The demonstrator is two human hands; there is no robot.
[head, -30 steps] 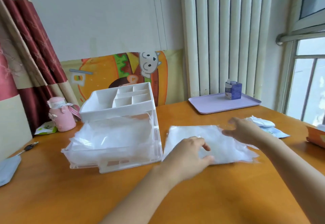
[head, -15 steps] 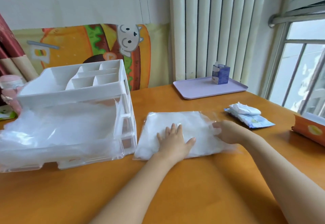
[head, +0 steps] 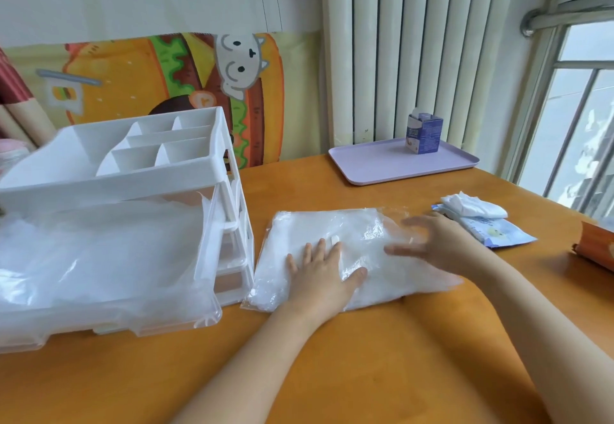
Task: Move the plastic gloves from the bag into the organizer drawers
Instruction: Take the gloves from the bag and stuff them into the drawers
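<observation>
the right hand (head: 432, 244) has moved in over the clear bag (head: 393, 217), fingers now spread and blurred; the left hand (head: 320, 274) stays flat, fingers straight, on the white gloves (head: 299, 234) inside.

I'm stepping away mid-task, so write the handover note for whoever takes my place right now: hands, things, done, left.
Left hand: open, flat on the clear plastic bag of white gloves.
Right hand: open, fingers spread over the bag's right end; blurred, contact unclear.
Bag lies on the orange wooden table, right of the white plastic organizer.
Done: thin crumpled plastic, apparently gloves, fills its pulled-out transparent drawer.
Left: move the bag's gloves into the drawers.
</observation>
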